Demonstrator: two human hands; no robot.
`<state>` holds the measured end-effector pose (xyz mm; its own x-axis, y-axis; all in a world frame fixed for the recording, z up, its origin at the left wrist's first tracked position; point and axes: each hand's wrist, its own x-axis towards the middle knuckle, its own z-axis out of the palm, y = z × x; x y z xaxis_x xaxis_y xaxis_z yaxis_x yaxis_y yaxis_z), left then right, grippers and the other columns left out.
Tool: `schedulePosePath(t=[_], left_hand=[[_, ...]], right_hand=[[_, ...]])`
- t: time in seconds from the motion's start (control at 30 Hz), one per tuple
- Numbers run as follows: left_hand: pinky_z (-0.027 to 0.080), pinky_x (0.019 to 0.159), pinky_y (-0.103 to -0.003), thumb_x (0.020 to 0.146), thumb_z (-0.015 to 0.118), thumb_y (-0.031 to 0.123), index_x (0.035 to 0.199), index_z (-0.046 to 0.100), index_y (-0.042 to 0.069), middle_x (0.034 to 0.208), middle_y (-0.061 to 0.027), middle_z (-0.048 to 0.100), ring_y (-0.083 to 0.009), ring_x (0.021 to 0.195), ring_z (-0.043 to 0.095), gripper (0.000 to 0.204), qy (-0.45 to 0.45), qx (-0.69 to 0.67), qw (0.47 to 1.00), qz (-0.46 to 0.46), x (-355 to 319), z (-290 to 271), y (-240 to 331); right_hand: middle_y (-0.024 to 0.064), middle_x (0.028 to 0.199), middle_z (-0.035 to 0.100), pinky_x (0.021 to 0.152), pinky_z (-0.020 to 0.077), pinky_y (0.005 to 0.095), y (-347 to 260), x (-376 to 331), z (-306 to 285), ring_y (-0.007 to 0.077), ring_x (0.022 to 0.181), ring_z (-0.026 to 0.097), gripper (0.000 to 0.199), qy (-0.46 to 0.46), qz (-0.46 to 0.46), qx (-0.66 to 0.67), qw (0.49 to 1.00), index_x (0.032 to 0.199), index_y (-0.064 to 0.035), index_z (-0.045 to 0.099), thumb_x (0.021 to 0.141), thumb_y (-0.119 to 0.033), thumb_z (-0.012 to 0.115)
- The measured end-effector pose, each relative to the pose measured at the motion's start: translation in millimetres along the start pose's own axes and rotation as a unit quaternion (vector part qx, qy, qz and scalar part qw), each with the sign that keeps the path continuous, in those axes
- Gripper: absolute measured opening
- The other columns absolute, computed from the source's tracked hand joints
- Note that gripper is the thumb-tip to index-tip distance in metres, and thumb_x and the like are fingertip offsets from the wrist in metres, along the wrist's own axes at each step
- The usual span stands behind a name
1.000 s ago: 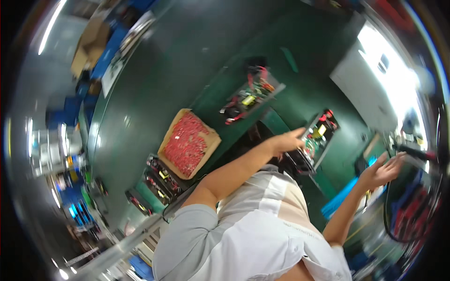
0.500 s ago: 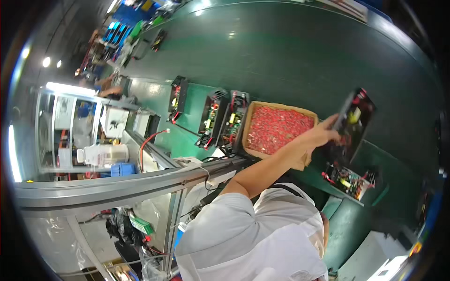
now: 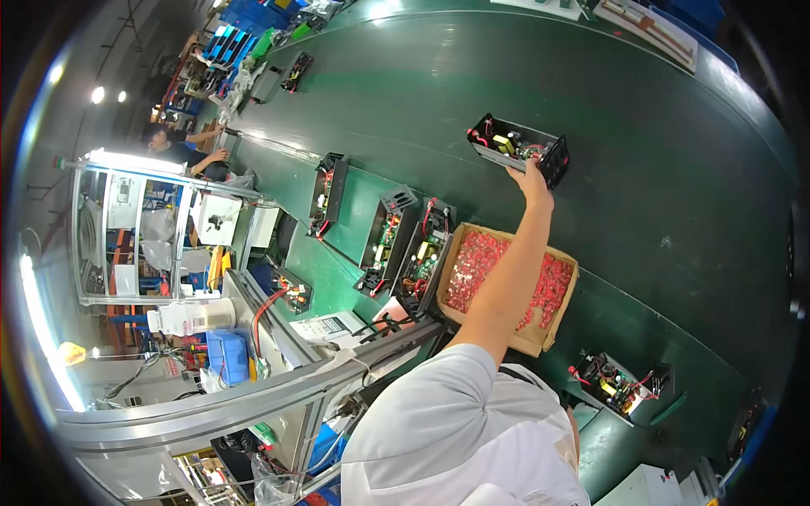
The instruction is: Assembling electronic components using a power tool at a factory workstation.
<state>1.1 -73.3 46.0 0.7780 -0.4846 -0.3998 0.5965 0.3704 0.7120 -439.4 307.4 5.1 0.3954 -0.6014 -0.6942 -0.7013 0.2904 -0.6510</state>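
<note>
My left hand (image 3: 533, 184) grips the near right end of an open black housing (image 3: 516, 150), out over the dark green work surface (image 3: 422, 101). A circuit board with yellow and red parts shows inside it. Whether the housing rests on the surface or hangs just above, I cannot tell. Below my forearm sits a cardboard box (image 3: 529, 343) filled with small red pieces. Left of the box, two similar housings (image 3: 388, 244) with boards and red wires stand side by side. My right hand is out of sight; only a sliver of skin shows beside my shirt.
Another black unit (image 3: 327, 196) stands farther left, and an open unit (image 3: 616, 386) lies at the right. A metal frame rail (image 3: 253, 401) crosses at lower left, near a blue bin (image 3: 226, 356). A co-worker (image 3: 181, 152) is at the far left.
My left hand has carried the black housing leftward and away from me, from right of the box to beyond it. The housing has turned, so its inside faces up more. The view has shifted.
</note>
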Motion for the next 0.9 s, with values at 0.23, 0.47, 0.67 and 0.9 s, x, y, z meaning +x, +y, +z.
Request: schedulePosePath(t=[0.23,0.47,0.67,0.9], left_hand=[[0.051,0.099,-0.045,0.088,0.067,0.016,0.152,0.039,0.003,0.137,-0.0292,0.056,-0.0373,0.119,0.062,0.071,0.247,0.342,0.901,-0.098,-26.3,34.7,-26.1],[0.049,0.06,-0.039,0.093,0.064,0.032,0.101,0.062,0.011,0.078,-0.0075,0.06,-0.0212,0.069,0.055,0.023,0.213,0.108,0.958,-0.158,-50.3,32.6,-95.4],[0.047,0.062,-0.036,0.091,0.059,0.014,0.095,0.054,0.008,0.094,-0.0106,0.059,-0.0213,0.08,0.058,0.008,0.035,0.205,0.962,-0.175,-64.2,73.9,-75.5],[0.048,0.065,-0.031,0.093,0.059,0.005,0.109,0.059,-0.001,0.096,-0.0086,0.06,-0.019,0.082,0.059,0.017,-0.139,0.225,0.949,-0.173,-130.9,124.5,-94.1]], right_hand=[[0.016,0.091,0.073,0.07,0.0569,0.0411,-141.0,-20.7,-70.5,0.0251,0.078,0.073,0.026,-0.015,0.091,0.018,0.996,0.107,0.0023,0.067,0.095,-0.02,0.062],[0.0089,0.138,0.057,0.097,0.0542,0.0355,-297.6,92.4,-71.0,0.0205,0.122,0.059,0.067,-0.009,-0.077,0.64,0.764,0.152,-0.0068,0.036,0.096,-0.024,0.068],[0.0074,0.129,0.059,0.092,0.0538,0.0332,-293.4,47.2,-44.0,0.014,0.117,0.059,0.06,0.048,-0.068,0.765,0.639,0.148,-0.0058,0.043,0.1,-0.033,0.067],[0.0026,0.121,0.066,0.097,0.0555,0.0476,-305.4,-43.6,-24.0,0.0173,0.108,0.066,0.058,-0.149,0.044,0.794,0.587,0.136,-0.0135,0.053,0.101,-0.06,0.051]])
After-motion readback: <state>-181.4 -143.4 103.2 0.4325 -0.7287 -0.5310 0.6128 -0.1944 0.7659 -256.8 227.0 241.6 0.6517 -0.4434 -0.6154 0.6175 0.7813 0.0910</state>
